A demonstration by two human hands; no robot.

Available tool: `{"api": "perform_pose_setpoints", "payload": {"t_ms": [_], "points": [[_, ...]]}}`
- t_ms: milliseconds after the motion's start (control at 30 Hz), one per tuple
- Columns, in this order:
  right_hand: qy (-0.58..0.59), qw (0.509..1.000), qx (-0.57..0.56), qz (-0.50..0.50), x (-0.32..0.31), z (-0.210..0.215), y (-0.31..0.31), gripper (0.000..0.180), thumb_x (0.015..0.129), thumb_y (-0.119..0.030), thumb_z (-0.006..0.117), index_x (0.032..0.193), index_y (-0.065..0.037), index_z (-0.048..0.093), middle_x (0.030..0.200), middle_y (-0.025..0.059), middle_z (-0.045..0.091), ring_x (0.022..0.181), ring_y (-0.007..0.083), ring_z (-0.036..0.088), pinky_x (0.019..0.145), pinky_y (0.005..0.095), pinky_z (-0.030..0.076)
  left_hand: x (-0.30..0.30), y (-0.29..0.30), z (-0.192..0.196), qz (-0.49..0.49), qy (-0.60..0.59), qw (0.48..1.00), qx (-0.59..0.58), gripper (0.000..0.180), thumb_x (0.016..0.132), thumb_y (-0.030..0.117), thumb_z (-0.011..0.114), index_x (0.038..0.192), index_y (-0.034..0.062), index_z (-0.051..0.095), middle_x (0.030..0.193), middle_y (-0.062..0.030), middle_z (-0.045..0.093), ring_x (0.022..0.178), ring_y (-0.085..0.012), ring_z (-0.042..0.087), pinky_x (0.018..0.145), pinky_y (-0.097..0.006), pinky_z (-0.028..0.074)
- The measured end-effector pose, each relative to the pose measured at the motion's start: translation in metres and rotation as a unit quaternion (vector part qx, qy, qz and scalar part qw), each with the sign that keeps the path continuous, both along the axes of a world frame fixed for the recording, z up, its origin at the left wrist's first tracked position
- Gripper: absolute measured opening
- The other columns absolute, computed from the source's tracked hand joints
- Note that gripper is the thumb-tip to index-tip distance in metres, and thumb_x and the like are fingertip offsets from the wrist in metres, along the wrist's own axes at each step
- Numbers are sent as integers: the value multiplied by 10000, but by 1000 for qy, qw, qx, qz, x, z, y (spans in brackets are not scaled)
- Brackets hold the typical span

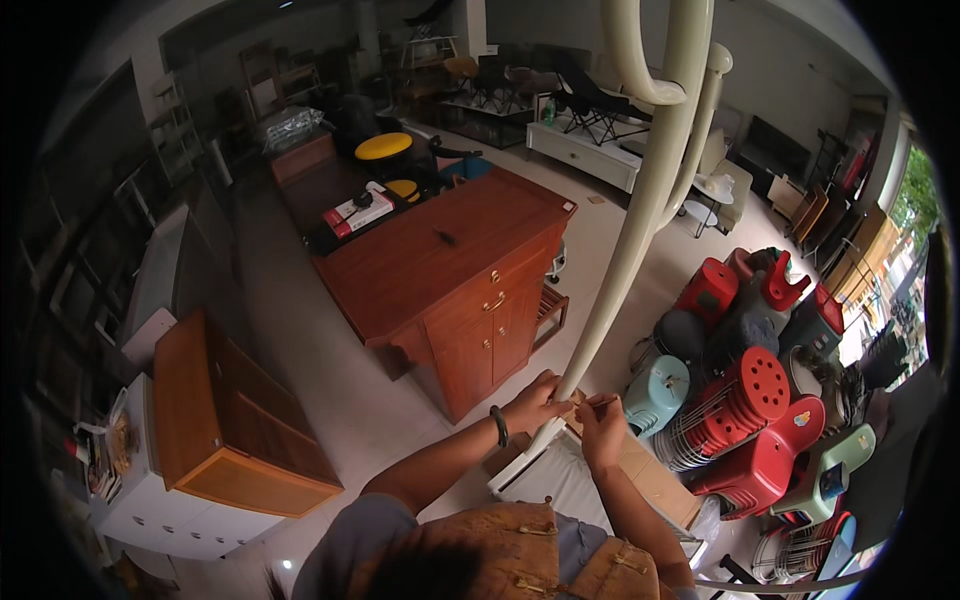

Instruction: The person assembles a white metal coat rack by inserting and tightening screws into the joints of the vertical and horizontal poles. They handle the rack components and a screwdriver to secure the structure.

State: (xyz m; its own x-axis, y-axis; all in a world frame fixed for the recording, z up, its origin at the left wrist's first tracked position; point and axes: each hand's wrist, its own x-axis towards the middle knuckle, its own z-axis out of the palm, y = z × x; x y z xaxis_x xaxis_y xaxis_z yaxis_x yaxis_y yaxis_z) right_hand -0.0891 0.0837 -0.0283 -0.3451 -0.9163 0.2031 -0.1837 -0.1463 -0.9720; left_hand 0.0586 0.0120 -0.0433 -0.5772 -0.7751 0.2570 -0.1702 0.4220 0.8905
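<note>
Cream-coloured glossy tubular metal pole (pixel 648 200), branching on top, slants past the camera; left hand (pixel 532 408) on its lower part.
Long axis runs lower left to upper right; lower end sits between the hands, by the far edge of a white-covered flat panel (pixel 550 482). Left hand is nearer, fingers closed around the tube. Right hand (pixel 603 425) is just right of it, fingers curled in narrow; small brown piece (pixel 576 398) between the hands, kind unclear, can't tell if pinched. Pole looks smooth and shiny, with curved side tubes (pixel 628 60), one ending in a rounded knob (pixel 719 58). Reddish-brown wooden cabinet (pixel 450 260) stands left of it, well apart.
</note>
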Motion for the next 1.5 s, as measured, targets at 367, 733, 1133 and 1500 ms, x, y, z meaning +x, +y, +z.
{"api": "perform_pose_setpoints", "payload": {"t_ms": [367,733,1133,1500], "points": [[173,985,-18,-19,4,17,5,86,788,-17,598,784,-2,513,676,132,565,602,227,578,591,322,471,-7,-9,-19,-42,79,995,50,154,834,136,628,911,27,551,813,-51,538,809,-160,531,734,-318,449],[147,988,3,-48,4,-8,8,94,793,-20,618,848,4,546,741,76,612,678,142,615,628,274,489,-3,-6,-16,-29,6,999,32,240,819,-43,556,1050,8,516,1037,-54,430,918,-131,520,801,-275,457],[413,898,-144,-56,2,-16,7,180,702,4,584,840,-87,512,777,68,548,628,278,591,515,366,507,-3,-10,-28,-24,26,999,-8,215,838,-40,560,1040,20,517,1037,-51,427,919,-122,530,782,-261,467],[421,890,-175,6,-7,-1,0,140,724,-37,638,838,-58,560,732,63,554,599,230,598,544,331,513,-4,-11,-25,-22,16,1000,7,211,835,-8,588,1022,22,497,1018,-50,418,887,-123,514,765,-264,465]]}}
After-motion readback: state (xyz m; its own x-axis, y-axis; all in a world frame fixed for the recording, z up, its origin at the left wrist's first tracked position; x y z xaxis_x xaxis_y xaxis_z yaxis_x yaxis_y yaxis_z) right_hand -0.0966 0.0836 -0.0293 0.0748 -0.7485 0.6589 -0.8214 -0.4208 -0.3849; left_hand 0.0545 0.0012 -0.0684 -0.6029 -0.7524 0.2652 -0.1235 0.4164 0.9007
